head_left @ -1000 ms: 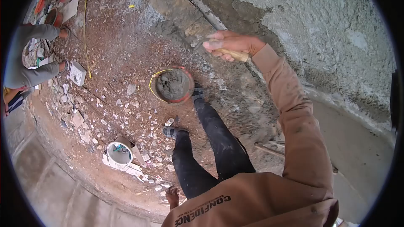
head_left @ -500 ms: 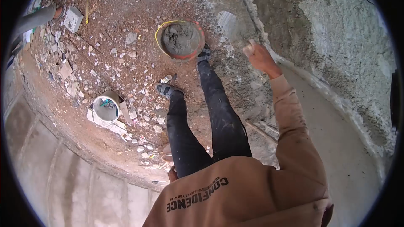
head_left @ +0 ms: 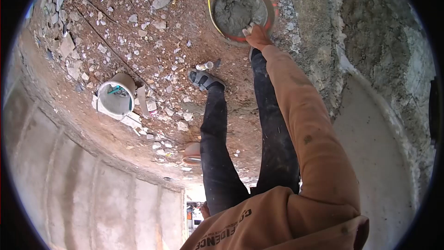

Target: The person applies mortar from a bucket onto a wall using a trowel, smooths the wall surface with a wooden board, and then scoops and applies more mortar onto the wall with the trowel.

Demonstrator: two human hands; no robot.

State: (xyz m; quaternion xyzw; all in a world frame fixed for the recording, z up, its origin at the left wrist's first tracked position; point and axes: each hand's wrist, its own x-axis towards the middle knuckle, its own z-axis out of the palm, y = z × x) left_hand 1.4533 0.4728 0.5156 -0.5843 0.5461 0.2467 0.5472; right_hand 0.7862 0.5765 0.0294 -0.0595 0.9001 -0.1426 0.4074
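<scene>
My right hand (head_left: 258,36) is closed at the near rim of a round reddish tub (head_left: 238,40) of wet grey mortar (head_left: 235,10). It seems to grip a trowel, whose handle is mostly hidden by the fingers; the blade hardly stands out from the mortar. A yellow strip runs along the tub's far and left edge. Low in the view, beside my left thigh, a small part of my left hand (head_left: 205,210) shows, with its fingers hidden by my leg and sweatshirt.
A pale bucket (head_left: 131,91) with a teal-handled item inside stands on the left among broken stones. Rubble covers the reddish ground around my sandalled foot (head_left: 206,80). A rough plastered wall (head_left: 374,32) rises on the right; a reddish pot-like thing (head_left: 191,153) lies behind me.
My right hand has moved from beside the wall down to the tub's rim, taking the flat pale blade away from the wall. The view has shifted, and the tub appears higher and farther right.
</scene>
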